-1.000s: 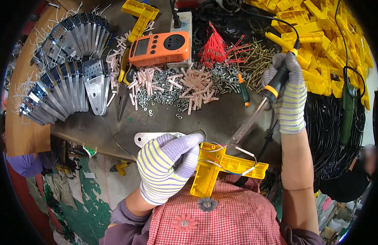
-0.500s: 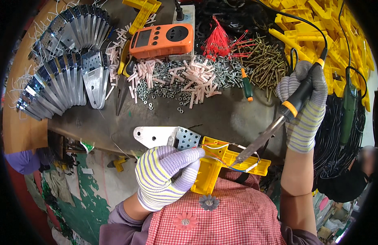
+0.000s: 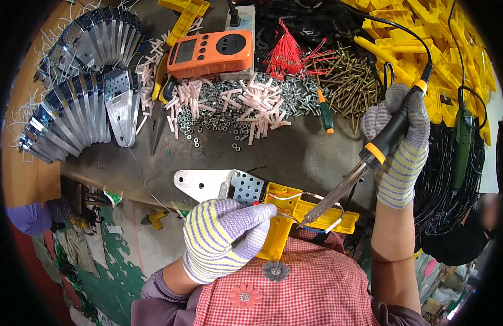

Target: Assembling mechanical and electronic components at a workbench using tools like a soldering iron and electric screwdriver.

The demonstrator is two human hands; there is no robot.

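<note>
- Our left hand (image 3: 224, 239) is pinched closed, apparently on the white-sleeved wires (image 3: 334, 224); our right hand (image 3: 399, 146) wraps fully round the soldering iron (image 3: 390, 136), its tip over the yellow housing (image 3: 274, 239).
- That housing overhangs the near edge of the tabletop (image 3: 278, 152), just beside a perforated metal plate (image 3: 205, 183).
- Wires already lie across the housing; we judge their joints unfinished, and no cover closes it.
- More metal plates (image 3: 72, 122) fan out toward the tabletop's far left corner.
</note>
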